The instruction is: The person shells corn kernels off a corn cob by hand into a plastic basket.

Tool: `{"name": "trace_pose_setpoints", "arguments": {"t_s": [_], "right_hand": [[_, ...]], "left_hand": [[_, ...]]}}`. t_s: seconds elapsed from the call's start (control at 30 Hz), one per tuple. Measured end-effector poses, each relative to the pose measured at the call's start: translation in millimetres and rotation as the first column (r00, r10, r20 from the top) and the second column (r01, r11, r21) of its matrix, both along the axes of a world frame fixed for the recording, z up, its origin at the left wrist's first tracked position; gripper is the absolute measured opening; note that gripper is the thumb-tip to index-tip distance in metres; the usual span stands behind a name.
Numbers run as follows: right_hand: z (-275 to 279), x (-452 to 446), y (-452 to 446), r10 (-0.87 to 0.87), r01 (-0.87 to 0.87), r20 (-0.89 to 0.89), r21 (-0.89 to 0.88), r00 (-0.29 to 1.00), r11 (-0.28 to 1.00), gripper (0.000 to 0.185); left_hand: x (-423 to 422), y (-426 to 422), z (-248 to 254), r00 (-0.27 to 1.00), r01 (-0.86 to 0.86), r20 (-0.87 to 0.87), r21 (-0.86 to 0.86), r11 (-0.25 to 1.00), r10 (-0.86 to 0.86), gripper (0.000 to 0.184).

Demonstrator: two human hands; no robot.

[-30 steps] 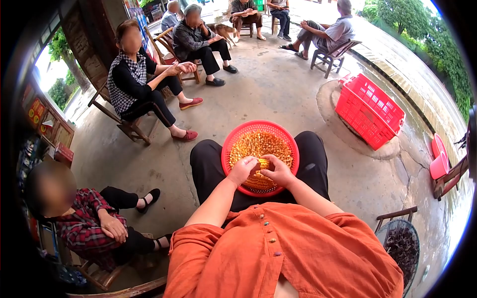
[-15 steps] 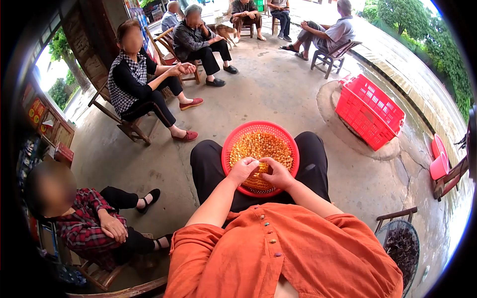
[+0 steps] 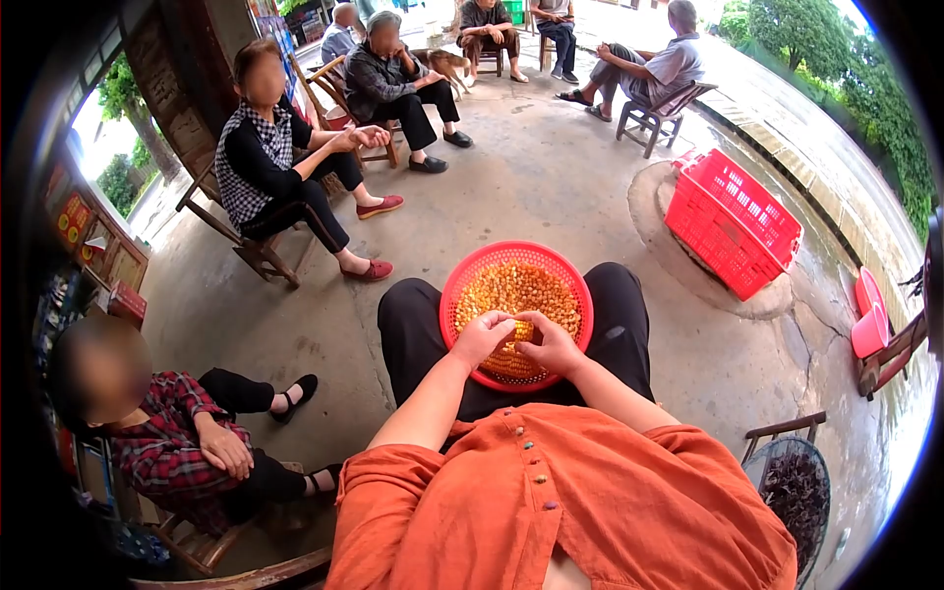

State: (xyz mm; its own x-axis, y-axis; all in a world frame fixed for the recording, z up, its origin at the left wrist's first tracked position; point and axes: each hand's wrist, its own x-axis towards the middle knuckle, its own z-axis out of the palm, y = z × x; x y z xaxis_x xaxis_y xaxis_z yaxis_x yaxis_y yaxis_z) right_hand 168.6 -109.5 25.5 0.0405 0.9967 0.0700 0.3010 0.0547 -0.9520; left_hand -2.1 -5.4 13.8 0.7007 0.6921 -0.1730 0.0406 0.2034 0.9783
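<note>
A red plastic basket [image 3: 450, 285] with a perforated rim rests on my lap, between my thighs. Loose yellow-orange corn kernels [image 3: 516, 287] fill much of it, and rows of kernels still on cobs [image 3: 509, 365] show at its near side. Over the basket, my left hand [image 3: 482, 337] and my right hand [image 3: 551, 346] meet at the fingertips. Both are closed around an ear of corn [image 3: 522, 332], which the fingers partly cover.
Several people sit on wooden chairs, one in a plaid shirt [image 3: 182, 442] at near left and one in a checked vest [image 3: 256, 167] beyond. A red crate [image 3: 733, 224] stands on the concrete floor at right. A mesh basket [image 3: 795, 492] of dark material is at near right.
My fingertips have shifted slightly, with the left and right thumbs and fingers closer together. The basket and the seated people look nearly the same.
</note>
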Motion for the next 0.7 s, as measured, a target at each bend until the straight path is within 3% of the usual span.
{"name": "trace_pose_setpoints", "arguments": {"t_s": [0.07,0.23,0.3,0.37,0.4,0.5,0.57,0.6,0.7], "right_hand": [[-8.1,0.2,2.3,0.003,0.0,-0.028,0.095,1.0,0.995,0.051],[-14.4,0.6,4.7,0.017,-0.01,-0.067,0.105,0.998,0.994,0.05],[-13.6,2.8,6.1,0.016,-0.007,-0.087,0.095,0.996,0.995,0.048],[-5.9,5.8,8.0,-0.027,-0.013,-0.262,-0.153,0.965,0.988,0.046],[-6.2,6.0,8.3,-0.027,-0.014,-0.261,-0.152,0.965,0.988,0.046],[-12.9,6.5,9.5,-0.018,-0.023,-0.309,-0.129,0.951,0.991,0.044],[-21.9,7.1,11.0,0.038,-0.026,-0.309,0.041,0.95,0.999,0.046],[-18.0,6.5,9.8,0.038,-0.027,-0.309,0.04,0.95,0.999,0.046],[-11.2,4.8,6.8,0.04,-0.034,-0.231,0.031,0.972,0.999,0.047]], "left_hand": [[1.6,0.9,-6.1,0.999,-0.021,0.031,-0.022,1.0,0.022,0.018],[0.1,1.1,-3.6,0.998,-0.054,0.037,-0.057,0.997,0.056,0.02],[-0.9,1.0,-5.7,0.995,-0.06,0.08,0.01,0.998,0.059,0.02],[-1.6,0.1,-4.2,0.994,-0.06,0.093,0.027,0.998,0.057,0.02],[-1.7,-0.5,-2.9,0.993,-0.059,0.106,0.043,0.997,0.054,0.02],[-1.4,0.6,-3.4,0.993,-0.06,0.107,-0.001,0.998,0.059,0.02],[-2.8,1.8,1.7,0.994,-0.037,0.1,-0.063,0.997,0.043,0.02],[-3.5,1.0,6.2,0.995,-0.015,0.094,-0.125,0.992,0.027,0.021],[-2.8,-2.5,12.3,0.998,0.0,0.057,-0.083,0.997,0.005,0.022]]}}
